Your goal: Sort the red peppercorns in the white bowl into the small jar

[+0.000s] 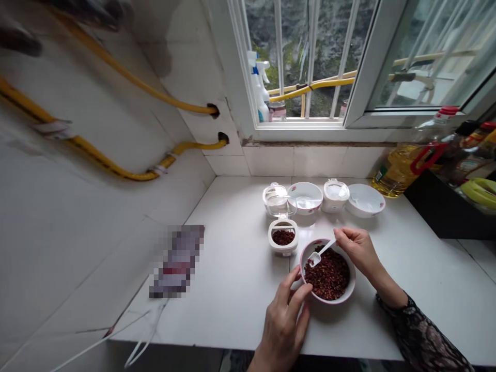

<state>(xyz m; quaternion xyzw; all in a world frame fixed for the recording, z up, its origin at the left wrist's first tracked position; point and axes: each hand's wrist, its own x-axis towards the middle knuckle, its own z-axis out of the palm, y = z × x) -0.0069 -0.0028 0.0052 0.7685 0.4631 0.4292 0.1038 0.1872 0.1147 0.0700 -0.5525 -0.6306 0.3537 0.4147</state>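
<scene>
The white desk (228, 248) is ending at a front edge near the left hand (284, 315), and open surface is stretching leftward from the filled bowl (351, 284). Dark red granules (329, 276) are covering that bowl's inside; more are lying in an open jar (283, 249) just behind its left side. Farther back, a lidded jar (335, 197) is standing between two white bowls (305, 199). The left hand is curving, fingers parted, against the rim; the right hand (360, 250) is pinching a white spoon (315, 259) over the granules.
</scene>
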